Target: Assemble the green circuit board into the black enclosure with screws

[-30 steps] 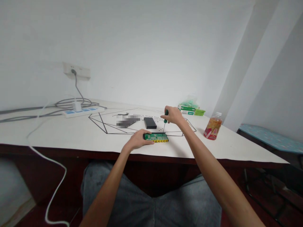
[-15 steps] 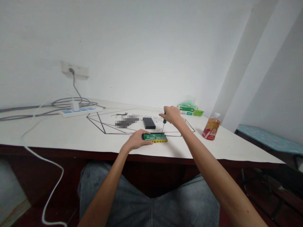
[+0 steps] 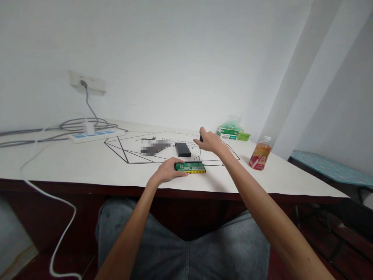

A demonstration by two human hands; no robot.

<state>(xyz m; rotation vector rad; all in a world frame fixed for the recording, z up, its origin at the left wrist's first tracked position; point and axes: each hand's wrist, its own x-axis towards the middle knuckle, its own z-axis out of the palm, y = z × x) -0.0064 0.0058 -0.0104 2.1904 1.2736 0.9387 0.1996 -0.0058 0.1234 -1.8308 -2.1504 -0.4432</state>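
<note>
My left hand [image 3: 169, 169] grips the left end of a green circuit board [image 3: 190, 167], which has a row of yellow ports along its front edge and black at its back and ends. The board lies on the white tabletop near the front. Above its right part, my right hand [image 3: 210, 141] is closed around the handle of a screwdriver [image 3: 199, 156]. The shaft points straight down and its tip meets the right half of the board. Behind the board lies a black rectangular box [image 3: 183, 149]. Several tiny dark bits, probably screws, sit just behind the board.
A drink bottle [image 3: 260, 153] stands at the right. Behind it are a green-and-white box [image 3: 229, 132] and a light green packet [image 3: 244, 136]. A power strip [image 3: 97, 135] with grey cables lies at the left; a white cord [image 3: 62, 200] hangs over the front edge.
The view has shifted slightly. My right hand's grip on the screwdriver has changed, covering more of the handle. My left hand stays on the board.
</note>
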